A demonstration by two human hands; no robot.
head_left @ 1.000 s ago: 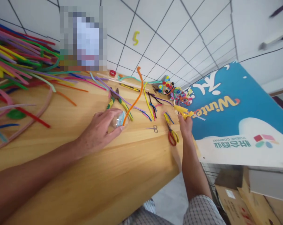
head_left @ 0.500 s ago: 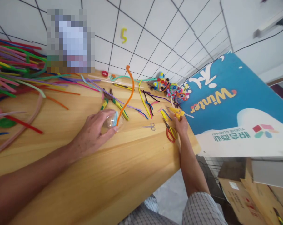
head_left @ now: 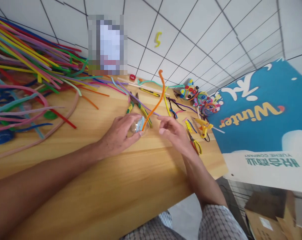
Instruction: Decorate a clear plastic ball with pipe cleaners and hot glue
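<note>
Orange pipe cleaner [head_left: 163, 88], pale-blue band [head_left: 141, 122], yellow glue gun [head_left: 204, 126], grey checked sleeve [head_left: 219, 222]

ball [head_left: 135, 127]: clear, glossy, plastic-looking | orange pipe cleaner [head_left: 159, 103]: matt | tabletop [head_left: 103, 186]: smooth wood

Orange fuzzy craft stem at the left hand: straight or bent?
Bent: the orange fuzzy craft stem curves away from the clear round object in the left hand.
</note>
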